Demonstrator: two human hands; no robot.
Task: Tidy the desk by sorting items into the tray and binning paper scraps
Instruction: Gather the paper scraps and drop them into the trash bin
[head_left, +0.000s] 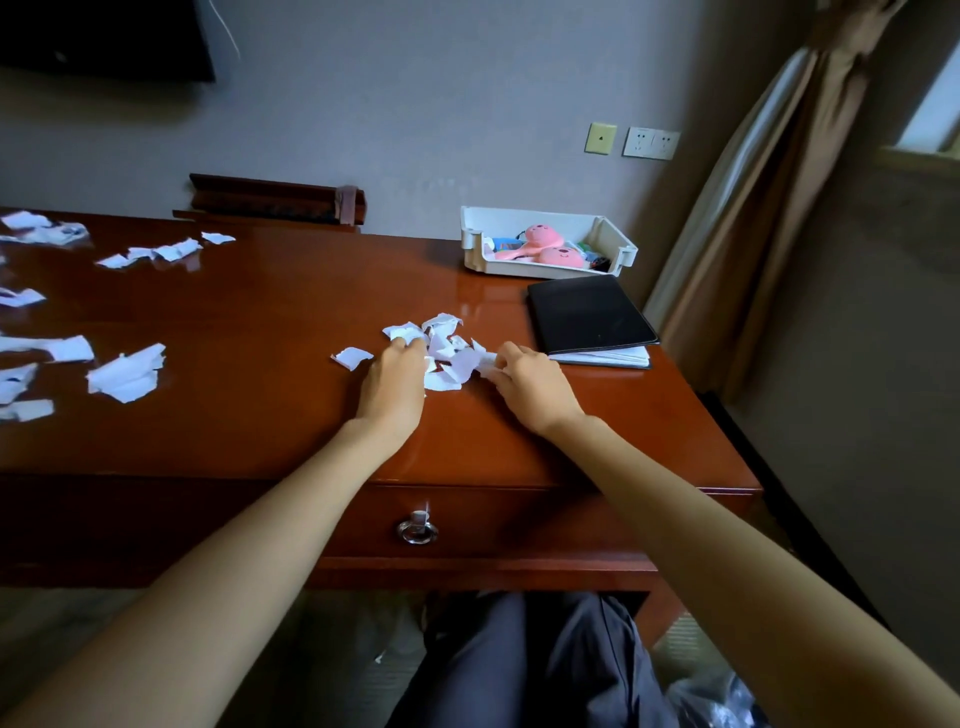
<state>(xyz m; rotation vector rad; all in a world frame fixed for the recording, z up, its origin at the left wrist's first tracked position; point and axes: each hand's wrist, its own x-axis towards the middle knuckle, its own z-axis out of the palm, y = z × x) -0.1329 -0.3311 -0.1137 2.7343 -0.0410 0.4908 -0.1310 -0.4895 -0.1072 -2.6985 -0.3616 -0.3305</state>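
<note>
A heap of torn white paper scraps (445, 349) lies on the red-brown wooden desk (270, 415), just right of centre. My left hand (393, 383) rests at the heap's left side, its fingers curled over some scraps. On the heap's right side my right hand (530, 381) pinches scraps with its fingertips. One loose scrap (352, 357) sits just left of my left hand. The white tray (618, 244) stands at the desk's back right and holds pink toys (543, 239) and small items.
More torn paper (126, 373) is scattered over the desk's left half and back left (156, 253). A black folder on a notebook (589, 312) lies in front of the tray. The drawer has a ring pull (417, 530). A plastic bag (722, 701) sits on the floor at lower right.
</note>
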